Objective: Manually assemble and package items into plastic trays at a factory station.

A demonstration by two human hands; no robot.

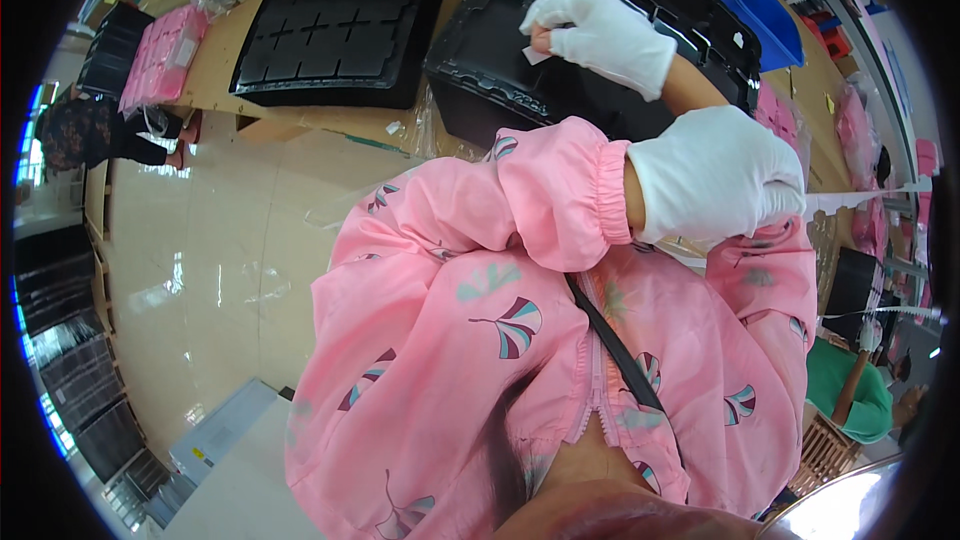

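My right hand, in a white glove with the fingertips bare, is over a black molded plastic tray. Its thumb and finger pinch a small white sticker-like piece. My left arm, in a pink patterned sleeve, crosses my body, so the gloved left hand lies to the right, in front of the other wrist. Its fingers are curled closed, and a white strip runs out from them to the right. The left fingertips are mostly hidden.
A second black tray lies on the brown table, left of the first. Pink packs sit farther left. A blue bin stands beyond the near tray. One person is at far left, another in green at right.
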